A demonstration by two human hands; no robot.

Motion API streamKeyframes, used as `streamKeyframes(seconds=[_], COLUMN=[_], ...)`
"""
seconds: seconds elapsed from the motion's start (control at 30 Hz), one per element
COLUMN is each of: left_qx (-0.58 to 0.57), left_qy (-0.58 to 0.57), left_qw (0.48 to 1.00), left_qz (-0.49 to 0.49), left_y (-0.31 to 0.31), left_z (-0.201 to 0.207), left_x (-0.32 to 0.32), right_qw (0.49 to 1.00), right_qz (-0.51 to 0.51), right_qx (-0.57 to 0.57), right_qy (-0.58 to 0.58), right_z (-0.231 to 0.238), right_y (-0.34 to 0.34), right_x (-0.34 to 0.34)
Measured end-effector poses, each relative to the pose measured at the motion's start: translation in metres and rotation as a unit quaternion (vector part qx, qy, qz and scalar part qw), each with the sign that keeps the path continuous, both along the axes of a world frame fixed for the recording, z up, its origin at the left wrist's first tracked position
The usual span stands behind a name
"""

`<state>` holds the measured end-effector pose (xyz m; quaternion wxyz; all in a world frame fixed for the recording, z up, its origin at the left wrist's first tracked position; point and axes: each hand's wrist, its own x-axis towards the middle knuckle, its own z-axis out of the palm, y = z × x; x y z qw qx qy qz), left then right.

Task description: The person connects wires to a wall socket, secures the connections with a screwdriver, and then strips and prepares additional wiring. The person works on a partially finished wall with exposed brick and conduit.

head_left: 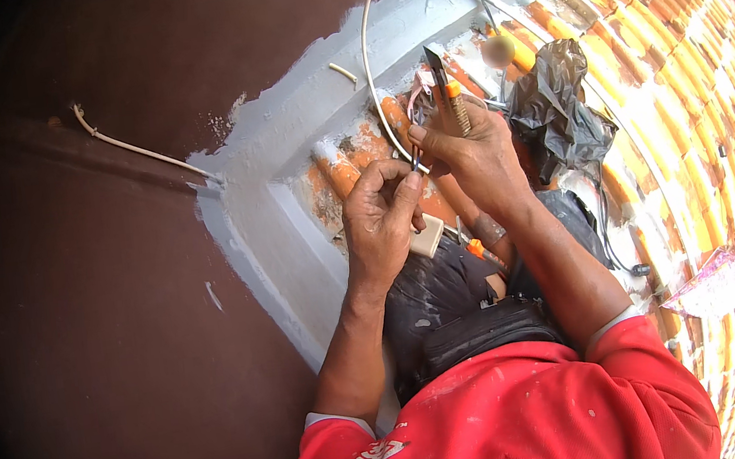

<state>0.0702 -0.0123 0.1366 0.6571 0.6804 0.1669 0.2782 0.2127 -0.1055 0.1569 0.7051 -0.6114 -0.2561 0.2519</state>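
Left hand [381, 214] and right hand [483, 160] close together, fingertips pinching thin wires [416, 164]; wires sit between the 2 hands. Right hand also has an orange-handled tool [459, 108] tucked in its grip, sticking up past the fingers; dark blade-like piece [436, 70] just beside it, unclear if same tool.

Around: white cable [366, 46] comes down from above and curves right by the fingertips, in the way. Short cable offcut [343, 73] beyond left hand. Crumpled black plastic bag [563, 104] just right of right hand, crowding that side. Beige box [426, 234] directly below left hand, partly covered by its fingers. 2nd orange tool [477, 248] below right hand, near the lap. Black cord [605, 223] right of right forearm. Pinkish plastic sheet [726, 273] farther out right, on the tiles.

Surface/room: orange roof tiles [694, 125] under and right of hands, sunlit, weathered. Brown wall [125, 351] left of hands, another white cable [142, 150] poking out. Grey-white coated strip [247, 221] runs between wall and tiles, ragged edge.
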Motion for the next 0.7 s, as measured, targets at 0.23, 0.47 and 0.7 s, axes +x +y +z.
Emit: streamKeyframes(seconds=[0.23,0.47,0.7], left_qx=[-0.315,-0.287,-0.075], left_qy=[-0.009,0.012,0.026], left_qw=[0.948,0.956,0.997], left_qz=[-0.035,-0.058,-0.008], left_y=[0.015,0.037,0.023], left_z=[0.005,-0.005,-0.005], left_x=[-0.011,-0.018,-0.027], right_qw=[0.993,0.977,0.923], right_qz=[0.093,0.122,0.107], right_qx=[0.074,0.093,0.019], right_qy=[0.001,-0.15,-0.368], right_z=[-0.011,-0.008,-0.004], right_y=[0.007,0.01,0.01], right_x=[0.002,0.001,0.015])
